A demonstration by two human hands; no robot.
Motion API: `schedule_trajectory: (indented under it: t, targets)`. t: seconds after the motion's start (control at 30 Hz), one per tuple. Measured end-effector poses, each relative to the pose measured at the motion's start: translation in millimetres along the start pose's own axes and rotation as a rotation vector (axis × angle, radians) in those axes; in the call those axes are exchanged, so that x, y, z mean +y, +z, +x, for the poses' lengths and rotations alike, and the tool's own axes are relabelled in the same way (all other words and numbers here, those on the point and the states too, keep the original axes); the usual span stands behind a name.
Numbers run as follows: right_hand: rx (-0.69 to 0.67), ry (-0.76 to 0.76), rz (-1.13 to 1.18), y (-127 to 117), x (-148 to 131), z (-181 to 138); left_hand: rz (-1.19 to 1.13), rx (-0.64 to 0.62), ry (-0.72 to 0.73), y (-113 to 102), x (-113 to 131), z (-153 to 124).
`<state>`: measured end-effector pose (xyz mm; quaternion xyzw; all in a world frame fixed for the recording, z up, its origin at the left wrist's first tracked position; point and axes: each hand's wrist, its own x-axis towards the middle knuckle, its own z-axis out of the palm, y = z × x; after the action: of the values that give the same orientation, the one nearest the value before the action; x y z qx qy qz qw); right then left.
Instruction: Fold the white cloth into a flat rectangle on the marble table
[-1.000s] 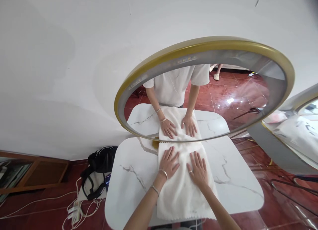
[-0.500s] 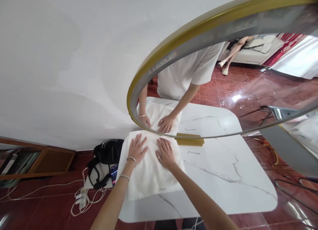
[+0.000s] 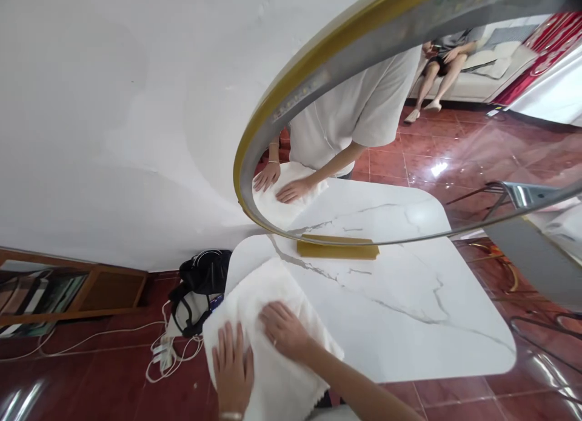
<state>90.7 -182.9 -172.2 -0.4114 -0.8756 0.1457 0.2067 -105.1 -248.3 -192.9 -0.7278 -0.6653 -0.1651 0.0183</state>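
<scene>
At the near left corner of the marble worktop (image 3: 386,312), a white towel (image 3: 273,342) is pressed flat under both hands, overhanging the edge. Left hand (image 3: 233,366) and right hand (image 3: 285,331) are laid open, palms down, gripping nothing. A gold-rimmed round mirror (image 3: 291,99) stands behind.

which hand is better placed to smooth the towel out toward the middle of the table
Right, probably. The right hand lies flat on the towel on its inner side, nearest the bare marble table. The left hand presses the towel's outer part, near the table's left edge.
</scene>
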Motion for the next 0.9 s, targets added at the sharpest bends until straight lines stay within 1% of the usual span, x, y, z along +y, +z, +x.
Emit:
schedule_trajectory:
  t: [0.03, 0.07, 0.13, 0.17, 0.23, 0.3, 0.37, 0.43, 0.57, 0.63, 0.7, 0.8, 0.9]
  targets:
    - [-0.021, -0.018, 0.016, -5.0, -5.7, -16.1, 0.012, -0.024, 0.001, -3.6, 5.3, -13.1]
    - [-0.046, -0.028, 0.028, -9.8, -8.6, -31.5, 0.017, -0.04, 0.015, -5.6, 10.8, -20.4]
    - [-0.093, -0.006, 0.027, -17.2, -6.5, -57.2, 0.02, -0.055, 0.069, -3.9, 22.0, -18.0]
    - [-0.099, 0.035, 0.005, -19.3, -2.4, -66.5, 0.02, -0.063, 0.108, -0.4, 27.5, -9.2]
    - [-0.066, 0.139, -0.075, -20.0, 9.8, -75.5, 0.01, -0.084, 0.196, 10.3, 37.7, 19.2]
    - [-0.002, 0.227, -0.173, -18.1, 24.4, -71.1, -0.01, -0.09, 0.273, 23.0, 44.2, 55.0]
    - [0.059, 0.268, -0.261, -16.4, 39.5, -54.3, -0.026, -0.091, 0.323, 34.6, 44.8, 91.0]
    - [0.089, 0.259, -0.328, -16.5, 54.7, -28.2, -0.031, -0.094, 0.331, 43.1, 40.0, 123.1]
    - [0.08, 0.197, -0.38, -19.4, 86.3, 32.8, -0.009, -0.127, 0.235, 51.6, 30.9, 171.5]
    - [0.076, 0.202, -0.391, -19.9, 101.6, 57.9, 0.002, -0.15, 0.177, 54.4, 34.4, 189.1]
    - [0.076, 0.231, -0.407, -18.9, 115.3, 75.7, -0.007, -0.177, 0.143, 57.4, 43.1, 203.5]
    - [0.084, 0.298, -0.431, -14.8, 130.7, 92.0, -0.115, -0.201, 0.12, 62.1, 57.9, 221.1]
    - [0.108, 0.362, -0.451, -7.7, 140.1, 106.3, -0.228, -0.205, 0.122, 66.3, 65.7, 237.4]
